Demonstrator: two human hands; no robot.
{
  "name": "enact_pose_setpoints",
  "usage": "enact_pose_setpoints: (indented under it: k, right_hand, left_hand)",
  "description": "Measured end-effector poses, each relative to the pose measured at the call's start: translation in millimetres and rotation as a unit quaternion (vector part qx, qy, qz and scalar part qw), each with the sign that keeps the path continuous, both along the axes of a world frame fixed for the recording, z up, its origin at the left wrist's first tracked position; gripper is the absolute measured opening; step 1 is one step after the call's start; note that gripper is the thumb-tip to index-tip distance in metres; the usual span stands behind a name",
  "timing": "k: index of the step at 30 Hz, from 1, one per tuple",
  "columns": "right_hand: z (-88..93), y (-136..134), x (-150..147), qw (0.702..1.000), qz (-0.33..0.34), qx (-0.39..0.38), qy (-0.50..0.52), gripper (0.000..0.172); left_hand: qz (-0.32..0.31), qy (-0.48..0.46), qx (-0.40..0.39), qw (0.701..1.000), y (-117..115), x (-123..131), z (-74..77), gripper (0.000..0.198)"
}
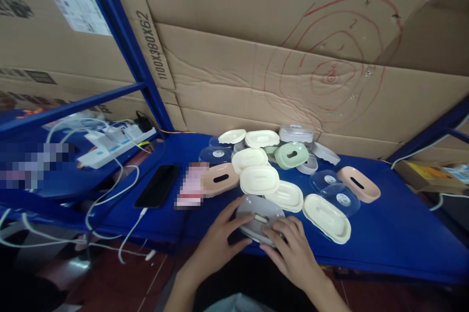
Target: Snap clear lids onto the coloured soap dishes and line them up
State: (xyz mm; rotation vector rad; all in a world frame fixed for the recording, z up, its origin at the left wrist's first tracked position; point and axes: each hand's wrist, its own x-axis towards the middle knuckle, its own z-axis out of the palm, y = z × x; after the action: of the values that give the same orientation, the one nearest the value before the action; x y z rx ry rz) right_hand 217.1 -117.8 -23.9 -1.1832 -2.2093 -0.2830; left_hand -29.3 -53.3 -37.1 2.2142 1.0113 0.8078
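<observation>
Near the table's front edge, a grey oval plastic dish [252, 206] with a slot in its middle sits between my hands. My left hand [224, 234] grips its left side, fingers on top and thumb at the near rim. On the other side, my right hand [291, 243] has its fingers curled over the right end. A cream oval tray [259, 180] lies just beyond the grey dish, overlapping another cream tray [289, 196]. To the right rests a larger cream tray [331, 221]. A peach slotted dish [222, 178] is beyond my left hand.
Clear lids [344, 199] and a second peach dish [361, 185] lie at right; a green slotted piece [292, 155] lies at the back. Left are a black phone [157, 186] on a white cable and a power strip [117, 145]. Cardboard [227, 72] stands behind the blue table [395, 238].
</observation>
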Motion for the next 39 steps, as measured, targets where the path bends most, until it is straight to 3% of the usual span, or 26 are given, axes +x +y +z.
enact_pose_setpoints:
  k: [13, 19, 25, 29, 32, 35, 39]
  right_hand:
    - [-15.0, -7.7, 5.3, 0.993, -0.029, -0.039, 0.104, 0.024]
    - [-12.3, -9.6, 5.7, 0.997, -0.031, -0.059, 0.029, 0.03]
    - [-11.6, -12.1, 3.6, 0.998, -0.006, -0.064, -0.014, 0.04]
    - [8.2, 4.2, 14.1, 0.995, 0.036, -0.088, -0.029, 0.048]
    - [34.3, 33.1, 46.2, 0.997, 0.017, -0.074, -0.024, 0.056]
    - [51.4, 56.4, 108.1, 0.992, -0.082, -0.086, -0.033, 0.071]
    - [36.2, 52.3, 209.7, 0.971, -0.197, -0.127, -0.052, 0.079]
  left_hand:
    - [0.004, 0.064, 0.055, 0.996, -1.7, 8.6, -0.3, 0.057]
    - [0.011, 0.021, 0.032, 0.999, -1.7, 7.4, 1.9, 0.04]
    - [-0.003, -0.024, 0.012, 1.0, 2.5, 2.8, -7.8, 0.037]
    - [-0.009, -0.017, 0.013, 1.0, 2.6, -0.1, -9.9, 0.035]
    - [0.005, -0.011, 0.025, 1.0, -0.1, -2.4, -6.7, 0.033]
    - [0.036, -0.008, 0.042, 0.998, -2.9, -4.4, -3.0, 0.03]
    - [0.044, -0.003, 0.022, 0.999, -3.2, -6.9, 2.2, 0.026]
